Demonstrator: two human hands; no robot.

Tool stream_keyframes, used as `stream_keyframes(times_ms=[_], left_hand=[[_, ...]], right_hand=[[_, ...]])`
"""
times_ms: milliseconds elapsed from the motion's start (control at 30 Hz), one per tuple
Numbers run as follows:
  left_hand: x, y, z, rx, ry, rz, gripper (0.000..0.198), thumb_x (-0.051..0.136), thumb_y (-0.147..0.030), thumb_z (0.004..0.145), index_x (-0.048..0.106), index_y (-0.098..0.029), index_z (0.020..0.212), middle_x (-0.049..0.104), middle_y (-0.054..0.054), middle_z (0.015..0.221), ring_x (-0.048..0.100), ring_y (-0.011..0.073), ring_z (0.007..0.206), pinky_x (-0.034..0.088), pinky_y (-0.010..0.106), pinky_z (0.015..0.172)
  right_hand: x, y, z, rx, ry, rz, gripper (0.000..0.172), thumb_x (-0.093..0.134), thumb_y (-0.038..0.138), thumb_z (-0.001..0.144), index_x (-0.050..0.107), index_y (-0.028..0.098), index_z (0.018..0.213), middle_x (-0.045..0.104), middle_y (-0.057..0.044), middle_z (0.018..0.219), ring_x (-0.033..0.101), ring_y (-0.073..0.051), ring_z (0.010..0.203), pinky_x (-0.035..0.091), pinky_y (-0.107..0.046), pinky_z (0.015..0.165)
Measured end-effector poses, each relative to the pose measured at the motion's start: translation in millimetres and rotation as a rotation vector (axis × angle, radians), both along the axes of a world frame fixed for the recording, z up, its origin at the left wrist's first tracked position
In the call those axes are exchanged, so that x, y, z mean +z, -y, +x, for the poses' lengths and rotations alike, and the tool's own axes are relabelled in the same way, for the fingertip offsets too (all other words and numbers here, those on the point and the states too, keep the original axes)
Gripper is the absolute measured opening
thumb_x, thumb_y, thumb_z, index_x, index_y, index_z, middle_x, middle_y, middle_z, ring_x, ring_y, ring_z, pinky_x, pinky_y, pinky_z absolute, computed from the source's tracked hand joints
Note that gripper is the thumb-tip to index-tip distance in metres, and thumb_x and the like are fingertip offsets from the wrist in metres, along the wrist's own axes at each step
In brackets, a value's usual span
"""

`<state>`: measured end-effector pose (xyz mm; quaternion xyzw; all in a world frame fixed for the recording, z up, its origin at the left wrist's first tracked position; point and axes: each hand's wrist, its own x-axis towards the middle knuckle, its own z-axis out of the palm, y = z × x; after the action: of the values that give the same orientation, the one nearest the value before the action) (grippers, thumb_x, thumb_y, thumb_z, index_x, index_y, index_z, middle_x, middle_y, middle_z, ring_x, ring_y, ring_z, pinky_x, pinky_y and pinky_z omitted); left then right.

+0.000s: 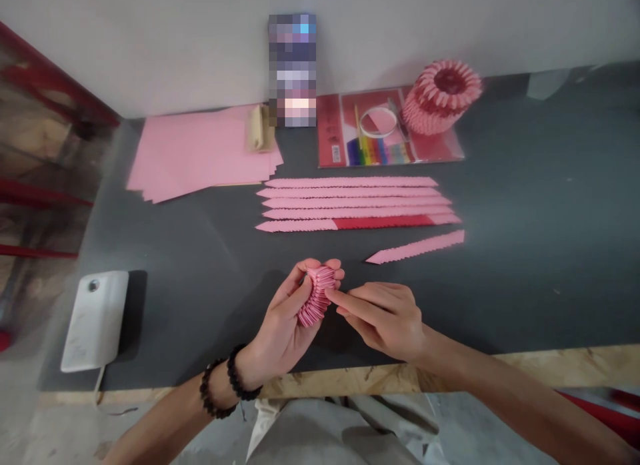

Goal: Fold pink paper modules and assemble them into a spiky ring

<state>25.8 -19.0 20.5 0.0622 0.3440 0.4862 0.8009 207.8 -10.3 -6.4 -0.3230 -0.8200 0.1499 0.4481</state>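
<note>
My left hand [285,322] holds a curved stack of folded pink paper pieces [316,295] just above the dark grey table mat [200,265], near the front edge. My right hand [385,315] reaches in from the right, and its fingertips touch the stack's right side. A short pink strip of linked pieces [415,246] lies on the mat just beyond my right hand. Further back lie several long pink strips [355,202] side by side, one of them partly red.
A pile of pink paper sheets [200,152] lies at the back left, with a small tan block [260,127] on it. A red packet of coloured paper [360,142] and a round pink-and-red paper ring [440,95] stand at the back. A white device [95,322] rests at the front left.
</note>
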Motion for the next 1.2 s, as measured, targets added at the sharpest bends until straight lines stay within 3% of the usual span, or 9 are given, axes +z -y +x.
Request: stream_keyframes(times_ms=[567, 733, 867, 967, 1100, 1200], left_hand=[[-6.2, 1, -1, -0.048, -0.003, 0.044, 0.014, 0.059, -0.019, 0.102, 0.071, -0.018, 0.11, 0.074, 0.008, 0.127, 0.067, 0.0175, 0.123, 0.046, 0.028, 0.11], [-9.3, 1, -2, -0.092, -0.039, 0.068, 0.016, 0.057, -0.023, 0.103, 0.071, -0.017, 0.111, 0.074, 0.01, 0.127, 0.069, 0.0153, 0.116, 0.05, 0.024, 0.104], [-7.0, 2, -4, -0.138, -0.075, 0.084, 0.019, 0.057, -0.031, 0.104, 0.069, -0.018, 0.112, 0.072, 0.01, 0.127, 0.069, 0.0209, 0.116, 0.058, 0.036, 0.1], [-5.8, 1, -5, -0.219, -0.115, 0.115, 0.021, 0.062, -0.037, 0.101, 0.068, -0.019, 0.11, 0.072, 0.011, 0.123, 0.072, 0.0247, 0.105, 0.065, 0.038, 0.08], [-7.9, -4, -5, -0.225, -0.277, 0.182, 0.018, 0.074, -0.032, 0.093, 0.069, -0.015, 0.099, 0.075, 0.01, 0.1, 0.072, 0.0163, 0.079, 0.055, 0.02, 0.058], [-9.6, -6, -7, -0.212, -0.439, 0.216, 0.019, 0.076, -0.031, 0.092, 0.07, -0.014, 0.095, 0.075, 0.01, 0.094, 0.071, 0.0154, 0.076, 0.054, 0.02, 0.057]], right_hand=[[2.5, -5, 4, -0.056, -0.029, -0.024, 0.031, 0.063, 0.008, 0.096, 0.072, 0.019, 0.124, 0.072, -0.002, 0.079, 0.066, -0.012, 0.064, 0.054, -0.024, 0.061], [5.1, -5, 4, -0.072, -0.022, -0.043, 0.035, 0.063, 0.008, 0.096, 0.071, 0.021, 0.128, 0.072, -0.001, 0.078, 0.065, -0.011, 0.063, 0.052, -0.023, 0.06], [12.3, -14, 16, -0.062, -0.035, -0.104, 0.03, 0.061, 0.009, 0.097, 0.073, 0.023, 0.121, 0.072, 0.001, 0.08, 0.065, -0.01, 0.063, 0.052, -0.021, 0.059], [14.5, -34, 42, -0.217, 0.164, -0.157, 0.025, 0.066, 0.018, 0.097, 0.073, 0.024, 0.12, 0.075, -0.003, 0.094, 0.07, -0.016, 0.08, 0.055, -0.028, 0.072], [9.7, -60, 80, -0.081, 0.617, -0.223, 0.043, 0.079, 0.035, 0.088, 0.069, 0.028, 0.129, 0.072, -0.006, 0.121, 0.068, -0.028, 0.107, 0.053, -0.044, 0.092], [8.2, -65, 90, -0.125, 0.69, -0.254, 0.027, 0.074, 0.033, 0.091, 0.07, 0.023, 0.116, 0.073, -0.007, 0.115, 0.068, -0.029, 0.104, 0.053, -0.041, 0.086]])
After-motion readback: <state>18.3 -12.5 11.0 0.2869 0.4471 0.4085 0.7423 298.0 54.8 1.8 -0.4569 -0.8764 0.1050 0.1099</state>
